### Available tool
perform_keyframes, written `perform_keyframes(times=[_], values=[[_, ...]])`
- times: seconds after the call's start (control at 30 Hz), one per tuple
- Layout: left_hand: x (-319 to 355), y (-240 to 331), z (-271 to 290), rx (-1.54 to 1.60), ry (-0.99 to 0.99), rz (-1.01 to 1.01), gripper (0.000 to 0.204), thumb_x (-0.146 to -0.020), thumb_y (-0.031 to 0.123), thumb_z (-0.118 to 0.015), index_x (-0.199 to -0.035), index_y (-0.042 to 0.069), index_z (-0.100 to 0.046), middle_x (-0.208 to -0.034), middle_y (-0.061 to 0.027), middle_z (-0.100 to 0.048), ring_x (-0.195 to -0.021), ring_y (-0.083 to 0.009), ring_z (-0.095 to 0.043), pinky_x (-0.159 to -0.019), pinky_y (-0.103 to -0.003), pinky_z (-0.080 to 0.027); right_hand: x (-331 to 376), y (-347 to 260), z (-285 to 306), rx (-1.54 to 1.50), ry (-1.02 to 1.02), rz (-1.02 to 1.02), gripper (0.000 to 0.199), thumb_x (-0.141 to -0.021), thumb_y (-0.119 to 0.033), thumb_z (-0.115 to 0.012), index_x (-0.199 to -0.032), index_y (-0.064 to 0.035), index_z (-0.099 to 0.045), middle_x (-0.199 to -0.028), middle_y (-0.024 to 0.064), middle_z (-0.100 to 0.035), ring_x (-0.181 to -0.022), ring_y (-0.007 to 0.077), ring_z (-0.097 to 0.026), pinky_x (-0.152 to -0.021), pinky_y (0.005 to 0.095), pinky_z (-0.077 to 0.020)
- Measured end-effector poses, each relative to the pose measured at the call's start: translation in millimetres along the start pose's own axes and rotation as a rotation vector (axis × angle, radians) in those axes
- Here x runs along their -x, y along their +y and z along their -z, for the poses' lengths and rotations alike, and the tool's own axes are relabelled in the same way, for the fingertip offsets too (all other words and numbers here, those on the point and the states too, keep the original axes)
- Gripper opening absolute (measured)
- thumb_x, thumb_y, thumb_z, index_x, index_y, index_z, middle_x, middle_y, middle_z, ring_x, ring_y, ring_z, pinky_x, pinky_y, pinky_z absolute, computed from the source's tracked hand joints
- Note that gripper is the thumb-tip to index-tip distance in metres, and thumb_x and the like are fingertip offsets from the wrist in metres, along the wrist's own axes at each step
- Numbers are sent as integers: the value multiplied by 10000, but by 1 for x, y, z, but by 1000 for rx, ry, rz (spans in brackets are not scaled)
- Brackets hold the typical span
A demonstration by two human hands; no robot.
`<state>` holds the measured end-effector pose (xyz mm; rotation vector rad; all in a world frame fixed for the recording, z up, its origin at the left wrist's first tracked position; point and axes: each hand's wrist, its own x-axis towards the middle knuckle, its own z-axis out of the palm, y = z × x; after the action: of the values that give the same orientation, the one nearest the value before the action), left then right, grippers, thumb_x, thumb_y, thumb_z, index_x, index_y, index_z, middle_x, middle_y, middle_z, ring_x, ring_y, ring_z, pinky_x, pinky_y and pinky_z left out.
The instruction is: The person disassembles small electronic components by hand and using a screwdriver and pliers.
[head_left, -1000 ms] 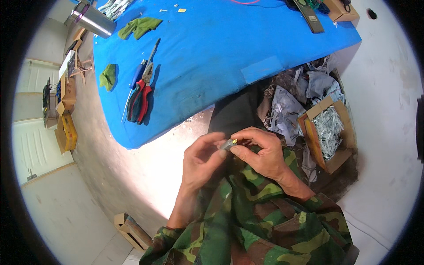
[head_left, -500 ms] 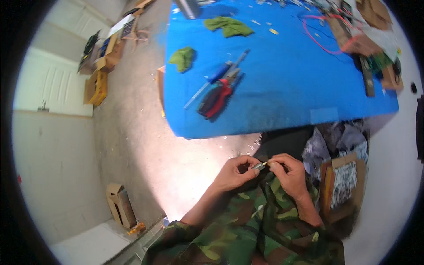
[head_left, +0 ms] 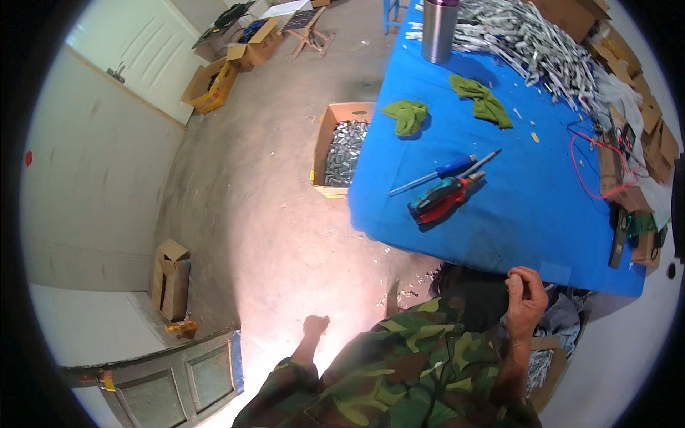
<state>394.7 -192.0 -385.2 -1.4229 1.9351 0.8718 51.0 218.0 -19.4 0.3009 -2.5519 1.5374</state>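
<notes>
- The blue table fills the upper right, with a heap of small silvery parts at its far end.
- A cardboard box of metal pieces stands on the floor, against the table's left edge.
- A metal tumbler stands near the heap; two green cloths lie close by.
- Red-handled pliers and a blue screwdriver lie mid-table.
- The right hand is curled closed just below the table's near edge; what it grips is too small to tell.
- The left hand hangs low over the floor, washed out by glare; its fingers cannot be made out.
</notes>
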Motion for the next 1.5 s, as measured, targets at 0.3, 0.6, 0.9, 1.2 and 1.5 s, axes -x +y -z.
perform_keyframes(times=[0.3, 0.6, 0.9, 1.2, 1.5], values=[[-31, 155, 60, 864, 19, -254, 285, -953, 303, -711, -776, 81, -738, -710, -59, -692, -645, -163, -641, -610, -337, -491, -31, -6, -31, 141, 67, 72, 135, -981, -40, -656, -1099, 15, -692, -1125, 124, -669, -952, 212, -645, -812, 322, -526], [47, 365, 230, 971, 83, -567, 509, -927, 363, -760, -1273, 1, -666, -1130, -85, -692, -975, -174, -672, -732, -300, -573, -42, 5, -50, 274, 102, 127, 206, -994, -78, -640, -1180, 2, -677, -1220, 131, -649, -1007, 221, -648, -828, 342, -533], [82, 406, 251, 1019, 173, -690, 376, -970, 287, -722, -1191, -16, -698, -999, -67, -729, -865, -145, -685, -694, -275, -556, -48, 23, -65, 414, 222, 223, 172, -946, -53, -652, -1103, 5, -692, -1112, 167, -677, -965, 324, -669, -802, 397, -549], [131, 484, 264, 947, 311, -1029, 275, -1023, 220, -678, -1159, -17, -710, -954, -14, -700, -842, -77, -614, -731, -233, -491, -54, 23, -72, 540, 288, 306, 129, -864, -52, -679, -989, -38, -707, -1017, 150, -690, -883, 371, -661, -766, 454, -540], [156, 561, 250, 858, 346, -1186, 287, -1005, 211, -681, -1145, -39, -699, -1017, -73, -708, -916, -150, -655, -822, -297, -531, -58, 23, -66, 533, 336, 340, 118, -839, -45, -671, -946, -52, -719, -943, 119, -704, -821, 333, -668, -721, 430, -544]])
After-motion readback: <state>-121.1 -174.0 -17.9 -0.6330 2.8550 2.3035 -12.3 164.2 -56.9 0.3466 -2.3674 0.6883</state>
